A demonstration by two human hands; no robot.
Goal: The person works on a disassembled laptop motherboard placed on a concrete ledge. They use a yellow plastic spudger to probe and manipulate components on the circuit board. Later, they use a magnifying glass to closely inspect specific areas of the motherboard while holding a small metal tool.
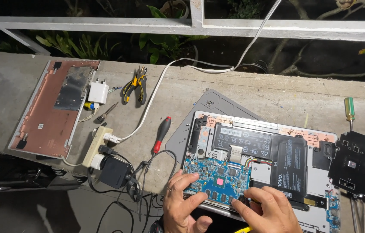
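Both hands lie open, holding nothing: left hand (182, 203) and right hand (266, 209) press fingertips on the blue circuit board (219, 179) of the opened laptop (260, 164).

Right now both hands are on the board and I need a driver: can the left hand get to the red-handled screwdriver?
Probably yes: the red-handled screwdriver lies uncovered on the ledge just beyond the left hand, with only loose black cables between them.

screwdriver (161, 134) lies left of opened laptop (316, 203)
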